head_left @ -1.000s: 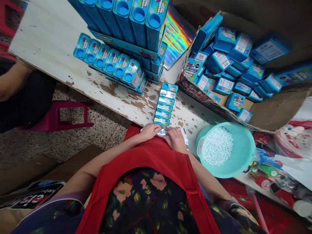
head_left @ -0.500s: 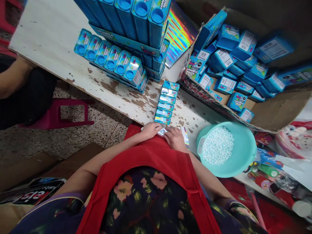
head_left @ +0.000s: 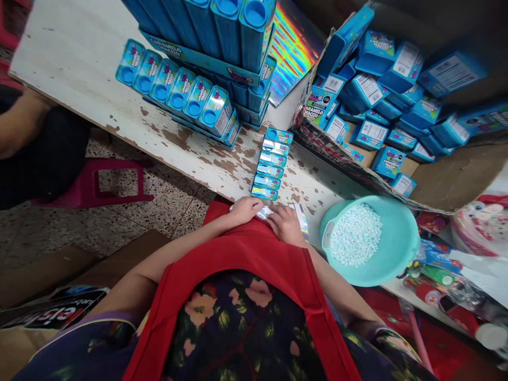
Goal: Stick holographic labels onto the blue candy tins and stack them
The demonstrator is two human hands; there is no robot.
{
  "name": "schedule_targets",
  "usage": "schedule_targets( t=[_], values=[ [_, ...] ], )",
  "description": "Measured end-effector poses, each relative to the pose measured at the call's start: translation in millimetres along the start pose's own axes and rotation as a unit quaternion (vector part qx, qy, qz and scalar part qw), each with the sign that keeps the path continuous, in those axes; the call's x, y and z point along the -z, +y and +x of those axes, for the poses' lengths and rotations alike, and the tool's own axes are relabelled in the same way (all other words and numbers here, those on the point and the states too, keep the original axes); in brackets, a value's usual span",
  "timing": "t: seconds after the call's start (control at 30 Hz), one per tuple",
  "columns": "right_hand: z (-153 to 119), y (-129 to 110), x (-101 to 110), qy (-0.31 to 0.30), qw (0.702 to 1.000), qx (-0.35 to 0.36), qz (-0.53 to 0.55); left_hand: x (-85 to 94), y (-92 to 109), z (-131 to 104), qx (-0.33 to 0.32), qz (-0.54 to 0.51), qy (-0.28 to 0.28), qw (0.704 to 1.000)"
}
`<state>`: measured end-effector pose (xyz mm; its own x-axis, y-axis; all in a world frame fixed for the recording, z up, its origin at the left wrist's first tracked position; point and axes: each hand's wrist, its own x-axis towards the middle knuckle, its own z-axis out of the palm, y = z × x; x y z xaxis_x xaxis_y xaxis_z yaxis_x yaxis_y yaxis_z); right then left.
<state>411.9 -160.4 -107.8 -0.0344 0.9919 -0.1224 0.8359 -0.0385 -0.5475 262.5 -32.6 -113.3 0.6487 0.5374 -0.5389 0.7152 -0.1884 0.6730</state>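
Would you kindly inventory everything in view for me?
Small rectangular boxes: six, blue, in a row, centre
Shiny film: count unclear, silvery, below them
Round-recessed display boxes: many, blue, upper left
Glossy sheet: one, iridescent, beside them
Open cardboard carton: one, brown, upper right
Loose boxes: many, blue, inside
Round plastic basin: one, turquoise, right
Pellets: many, whitish, in basin
Scuffed table: one, white, beneath
Plastic stool: one, magenta, left
Another person: one, dark-clothed, left
Mixed packages: several, multicoloured, right
Cardboard pieces: uncounted, brown, lower left
Speckled floor: grey, left
Cloth apron: one, red, bottom
Floral top: one, dark, bottom
Left hand and right hand: two, bare, at film
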Motion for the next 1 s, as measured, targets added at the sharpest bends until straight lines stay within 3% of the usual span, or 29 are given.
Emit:
schedule_targets(
  t=[0.2, 0.33, 0.43, 0.5, 0.57, 0.63, 0.73, 0.87, 1.0],
  values=[
    [-4, -7, 26, 0.052, 0.992, -0.038, 0.109, -1.6, -2, 5, 0.009, 0.039, -0.005, 0.999],
    [0, -14, 56, 0.133, 0.944, -0.151, 0.262, 9.9, -1, -5, 0.005, 0.112, -0.016, 0.994],
    [9, -19, 76, 0.160, 0.888, -0.216, 0.373, 31.9, 10, -22, -0.021, 0.114, 0.089, 0.989],
    [17, -21, 86, 0.165, 0.859, -0.223, 0.430, 45.8, 25, -30, -0.060, 0.028, 0.170, 0.983],
    [26, -23, 91, 0.172, 0.836, -0.219, 0.473, 52.8, 42, -29, -0.114, -0.097, 0.156, 0.976],
    [36, -24, 92, 0.182, 0.819, -0.217, 0.499, 52.0, 55, -20, -0.140, -0.199, 0.067, 0.968],
    [52, -21, 82, 0.231, 0.803, -0.233, 0.498, 46.4, 60, 1, -0.079, -0.278, -0.014, 0.957],
    [86, -8, 54, 0.333, 0.798, -0.264, 0.426, 60.0, 50, 28, -0.042, -0.190, 0.052, 0.980],
    [133, 3, 38, 0.387, 0.770, -0.260, 0.435, 99.4, 45, 58, -0.063, -0.076, 0.122, 0.988]
  ],
)
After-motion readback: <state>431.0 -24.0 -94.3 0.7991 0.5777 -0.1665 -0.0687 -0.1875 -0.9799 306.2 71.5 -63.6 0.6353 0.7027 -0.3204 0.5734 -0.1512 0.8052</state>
